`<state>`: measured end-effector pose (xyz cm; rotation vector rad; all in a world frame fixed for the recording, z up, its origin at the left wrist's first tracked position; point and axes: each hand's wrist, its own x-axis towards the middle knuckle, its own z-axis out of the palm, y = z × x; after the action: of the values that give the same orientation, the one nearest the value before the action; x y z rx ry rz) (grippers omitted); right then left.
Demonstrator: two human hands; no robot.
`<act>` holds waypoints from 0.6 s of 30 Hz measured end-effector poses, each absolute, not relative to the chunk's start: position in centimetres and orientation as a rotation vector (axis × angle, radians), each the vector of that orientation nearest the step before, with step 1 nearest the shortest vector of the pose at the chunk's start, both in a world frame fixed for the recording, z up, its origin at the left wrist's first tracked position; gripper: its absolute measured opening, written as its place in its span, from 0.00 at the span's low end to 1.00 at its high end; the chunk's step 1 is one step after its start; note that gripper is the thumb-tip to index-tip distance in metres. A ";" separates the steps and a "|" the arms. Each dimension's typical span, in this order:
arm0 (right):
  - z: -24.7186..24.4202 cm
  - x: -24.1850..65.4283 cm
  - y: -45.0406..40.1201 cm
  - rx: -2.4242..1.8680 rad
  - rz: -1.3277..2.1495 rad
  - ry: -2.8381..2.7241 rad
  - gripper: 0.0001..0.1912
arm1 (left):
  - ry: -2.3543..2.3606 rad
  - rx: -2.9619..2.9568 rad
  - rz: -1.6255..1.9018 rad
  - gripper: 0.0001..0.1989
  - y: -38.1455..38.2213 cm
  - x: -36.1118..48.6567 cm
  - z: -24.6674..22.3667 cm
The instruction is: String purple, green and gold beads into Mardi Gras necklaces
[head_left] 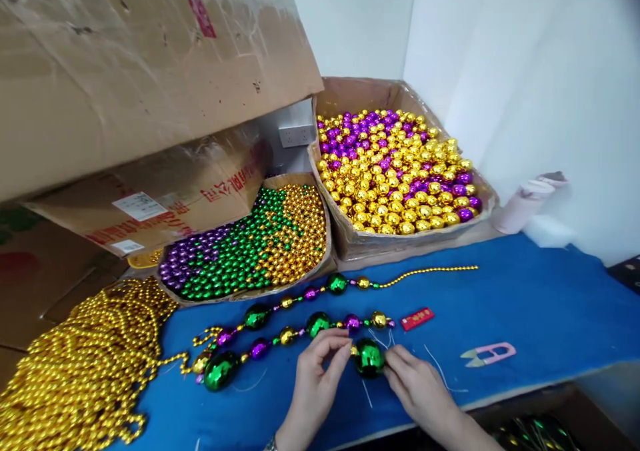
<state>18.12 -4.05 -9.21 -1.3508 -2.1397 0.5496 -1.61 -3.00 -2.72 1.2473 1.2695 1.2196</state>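
Observation:
Near the front edge of the blue cloth, a large green ball (369,358) lies between my two hands. My left hand (321,371) pinches a small gold bead (354,349) at the ball's left side. The fingers of my right hand (413,381) are closed at the ball's right side; what they hold is too small to make out. Just behind the hands lies a strand of green, purple and gold balls (318,324), with white thread ends by its right end. Farther back, a second such strand (257,316) runs into a chain of small gold beads (425,269).
A heap of gold bead chains (85,364) lies at left. Behind stand a box of small coloured beads (327,237) and a box of gold and purple balls (350,241). Pink thread snips (489,353) and a red packet (417,319) lie at right. A large cardboard flap (150,57) overhangs the upper left.

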 end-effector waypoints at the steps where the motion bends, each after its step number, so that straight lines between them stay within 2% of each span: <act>1: -8.8 18.5 -3.9 -1.359 0.542 -2.137 0.11 | 1.269 1.316 1.211 0.02 -3.0 -1.6 -2.3; 8: -5.9 20.1 -2.8 -1.356 0.491 -2.049 0.13 | 1.201 1.579 1.177 0.05 -2.3 -0.4 0.4; 18: -6.7 20.5 -2.7 -1.333 0.557 -1.975 0.12 | 1.214 1.705 1.161 0.06 -2.0 -0.9 -0.8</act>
<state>20.54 -2.74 -6.74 -1.3329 -1.9751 0.5569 -0.90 -2.00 -0.81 1.7055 1.2138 1.1611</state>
